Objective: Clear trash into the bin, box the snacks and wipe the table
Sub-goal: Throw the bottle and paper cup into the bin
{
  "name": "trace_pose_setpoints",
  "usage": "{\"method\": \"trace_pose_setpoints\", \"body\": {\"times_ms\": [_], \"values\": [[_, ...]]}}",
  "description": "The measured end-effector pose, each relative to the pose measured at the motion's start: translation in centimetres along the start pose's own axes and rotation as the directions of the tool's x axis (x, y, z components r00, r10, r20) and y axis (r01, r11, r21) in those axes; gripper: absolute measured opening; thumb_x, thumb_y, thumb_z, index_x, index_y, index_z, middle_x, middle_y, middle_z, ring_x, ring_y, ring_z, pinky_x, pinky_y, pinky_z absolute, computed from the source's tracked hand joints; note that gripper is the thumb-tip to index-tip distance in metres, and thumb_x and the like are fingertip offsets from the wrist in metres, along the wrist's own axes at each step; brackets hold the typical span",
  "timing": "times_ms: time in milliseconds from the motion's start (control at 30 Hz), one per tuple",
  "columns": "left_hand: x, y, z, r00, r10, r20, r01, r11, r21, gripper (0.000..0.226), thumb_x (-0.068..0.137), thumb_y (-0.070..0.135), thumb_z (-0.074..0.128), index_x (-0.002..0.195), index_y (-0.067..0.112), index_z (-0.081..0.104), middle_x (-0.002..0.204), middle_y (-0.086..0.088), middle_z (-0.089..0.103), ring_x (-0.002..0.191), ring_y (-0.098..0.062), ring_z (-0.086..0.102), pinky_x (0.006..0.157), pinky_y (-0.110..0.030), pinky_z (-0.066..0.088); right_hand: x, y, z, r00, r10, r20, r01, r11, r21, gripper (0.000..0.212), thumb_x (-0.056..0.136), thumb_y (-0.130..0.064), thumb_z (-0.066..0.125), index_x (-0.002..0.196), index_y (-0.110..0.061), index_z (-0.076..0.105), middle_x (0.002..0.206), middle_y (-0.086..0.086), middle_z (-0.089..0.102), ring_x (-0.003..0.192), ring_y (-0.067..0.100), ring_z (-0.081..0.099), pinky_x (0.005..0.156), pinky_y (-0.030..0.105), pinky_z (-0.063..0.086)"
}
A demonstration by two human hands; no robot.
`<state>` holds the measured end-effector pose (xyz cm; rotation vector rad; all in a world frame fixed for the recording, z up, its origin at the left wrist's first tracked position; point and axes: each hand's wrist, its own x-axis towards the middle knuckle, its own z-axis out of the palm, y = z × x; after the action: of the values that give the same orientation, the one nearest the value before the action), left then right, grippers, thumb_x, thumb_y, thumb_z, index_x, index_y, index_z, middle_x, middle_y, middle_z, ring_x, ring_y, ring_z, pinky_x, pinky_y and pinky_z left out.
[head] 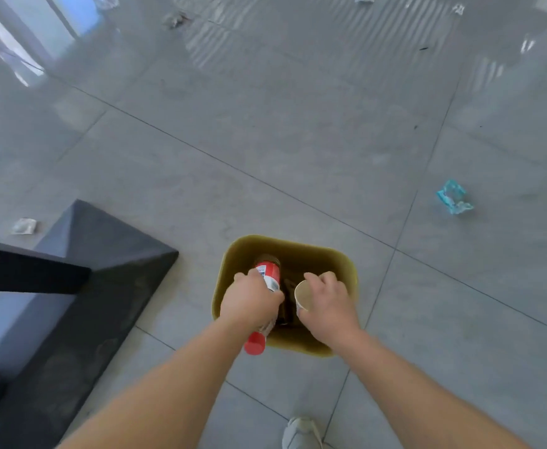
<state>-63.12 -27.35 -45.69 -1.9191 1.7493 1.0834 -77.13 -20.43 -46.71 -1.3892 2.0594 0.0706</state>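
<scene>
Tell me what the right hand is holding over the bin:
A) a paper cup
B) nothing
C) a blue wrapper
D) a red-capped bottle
A: the right hand grips a paper cup above the bin, while the red-capped bottle is in the left hand.

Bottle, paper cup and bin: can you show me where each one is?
bottle (pixel 269 276): head view, on its red and white label.
paper cup (pixel 303 295): head view, on the round end facing the camera.
bin (pixel 301 257): head view, on its far inner wall.
</scene>
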Motion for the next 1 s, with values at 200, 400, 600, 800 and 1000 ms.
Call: {"method": "trace_pose_setpoints", "body": {"times_ms": [200,400,600,800,1000], "values": [[4.3,-0.5,4.0,1.0,-0.014,0.007,0.013,0.999,0.03,0.058,0.093,0.048,0.057,0.139,0.016,0.041,0.126,-0.011,0.051,0.095,-0.026,0.058,0.071,-0.034,0.049,3.7,1.8,4.1,0.998,-0.02,0.055,0.022,0.999,-0.045,0.066,0.084,-0.029,0.072,0.141,-0.025,0.038,0.135,0.008,0.04,0.118,0.032,0.044,0.096,0.04,0.048],[7.3,-3.0,7.2,0.998,-0.053,-0.039,0.048,0.992,-0.12,0.052,0.097,0.049,0.05,0.14,0.022,0.039,0.127,-0.012,0.051,0.084,-0.023,0.05,0.075,-0.037,0.044,6.1,2.3,6.9,0.999,0.007,0.048,-0.006,1.0,-0.017,0.068,0.083,-0.03,0.074,0.141,-0.024,0.038,0.142,0.009,0.034,0.126,0.036,0.039,0.102,0.043,0.045],[4.9,-3.6,5.9,0.978,0.174,-0.111,-0.167,0.984,0.069,0.06,0.095,0.042,0.048,0.15,0.027,0.028,0.137,-0.006,0.043,0.108,-0.027,0.056,0.077,-0.035,0.053,5.0,1.7,5.7,1.0,-0.014,-0.006,0.014,1.0,-0.003,0.062,0.086,-0.035,0.068,0.139,-0.025,0.04,0.141,0.006,0.037,0.125,0.031,0.04,0.099,0.041,0.047],[1.1,-3.7,2.4,0.905,0.389,-0.174,-0.311,0.881,0.356,0.065,0.095,0.04,0.039,0.154,0.022,0.021,0.149,-0.008,0.035,0.133,-0.029,0.037,0.101,-0.042,0.044,2.5,-0.3,1.5,0.999,-0.031,-0.015,0.031,1.0,0.006,0.068,0.088,-0.042,0.064,0.146,-0.025,0.033,0.141,0.002,0.036,0.125,0.026,0.037,0.102,0.037,0.044],[-3.3,-3.4,-1.5,0.907,0.402,-0.126,-0.32,0.853,0.412,0.069,0.097,0.043,0.037,0.157,0.023,0.01,0.163,-0.011,0.016,0.151,-0.034,0.012,0.112,-0.047,0.033,-0.9,-2.9,-2.3,0.998,-0.053,-0.026,0.054,0.999,0.006,0.068,0.089,-0.046,0.063,0.146,-0.025,0.032,0.139,0.001,0.038,0.124,0.024,0.038,0.104,0.036,0.042]]}}
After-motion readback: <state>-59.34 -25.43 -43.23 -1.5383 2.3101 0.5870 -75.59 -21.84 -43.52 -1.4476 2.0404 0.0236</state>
